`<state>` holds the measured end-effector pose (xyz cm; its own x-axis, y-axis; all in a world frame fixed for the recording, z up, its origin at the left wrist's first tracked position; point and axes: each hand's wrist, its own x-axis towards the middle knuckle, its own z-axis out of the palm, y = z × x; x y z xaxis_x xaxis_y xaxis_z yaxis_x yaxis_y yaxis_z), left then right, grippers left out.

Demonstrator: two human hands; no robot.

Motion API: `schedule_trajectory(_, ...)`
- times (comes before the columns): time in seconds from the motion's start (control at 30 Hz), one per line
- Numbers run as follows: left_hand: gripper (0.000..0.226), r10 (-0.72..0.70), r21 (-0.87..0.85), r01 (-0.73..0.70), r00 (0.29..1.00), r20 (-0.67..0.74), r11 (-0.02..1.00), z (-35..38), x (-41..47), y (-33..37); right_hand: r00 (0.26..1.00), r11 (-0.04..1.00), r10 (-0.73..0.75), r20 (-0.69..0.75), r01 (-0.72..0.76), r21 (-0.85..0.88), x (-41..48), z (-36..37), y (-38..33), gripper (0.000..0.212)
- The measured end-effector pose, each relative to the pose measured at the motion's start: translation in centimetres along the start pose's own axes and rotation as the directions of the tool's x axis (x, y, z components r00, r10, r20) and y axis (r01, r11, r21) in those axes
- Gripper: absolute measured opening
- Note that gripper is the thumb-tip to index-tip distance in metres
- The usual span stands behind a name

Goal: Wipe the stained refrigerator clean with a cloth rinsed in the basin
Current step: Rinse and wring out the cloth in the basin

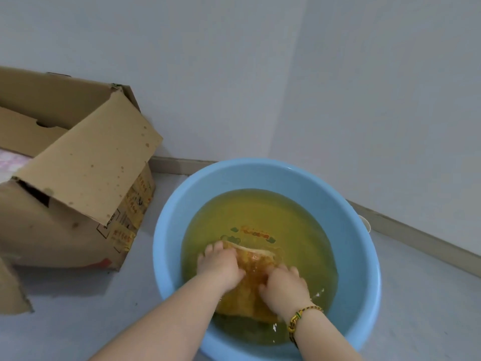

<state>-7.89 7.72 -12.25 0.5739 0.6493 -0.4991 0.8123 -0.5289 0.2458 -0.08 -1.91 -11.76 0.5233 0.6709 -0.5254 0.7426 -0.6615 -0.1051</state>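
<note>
We hold cloth (pixel 253 265) under yellowish water (pixel 299 230) in blue basin (pixel 166 230): left hand (pixel 218 264) grips far-left part, right hand (pixel 283 290) grips near-right part. Cardboard box (pixel 65 204) at left.

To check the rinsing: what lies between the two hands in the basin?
Head view: the cloth, under yellowish water, lies between left hand and right hand; both grip it.

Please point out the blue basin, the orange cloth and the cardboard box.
round blue plastic basin (pixel 351 246): head view, bare inner wall, right side.
wet orange cloth (pixel 256 260): head view, middle of the submerged fabric.
brown cardboard box (pixel 86 162): head view, open spotted flap.
</note>
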Motion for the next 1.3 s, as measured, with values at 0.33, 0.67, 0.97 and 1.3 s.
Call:
schedule_trajectory(0.33,0.082,0.191,0.057,-0.201,0.970,0.154,0.978,-0.7,4.0,2.2,0.952,0.914,0.021,0.304,-0.142,0.380,-0.4,-0.5,0.6,0.029)
schedule_trajectory(0.67,0.037,0.139,-0.722,-0.034,0.987,0.086,0.691,-3.3,2.0,1.2,0.931,-0.260,0.328,0.161,-0.075,0.963,-0.4,-1.5,3.5,0.007)
schedule_trajectory(0.97,0.049,-0.082,-0.966,-0.098,0.989,-0.121,0.239,-1.8,-1.4,3.9,0.817,0.338,0.328,-0.474,0.368,0.867,-2.2,-2.1,-3.5,0.017)
schedule_trajectory(1.3,0.037,-0.109,-0.981,-0.195,0.975,-0.195,0.013,-1.7,-2.2,4.0,0.764,0.614,0.215,-0.609,0.380,0.692,-2.7,-2.9,-4.0,0.034)
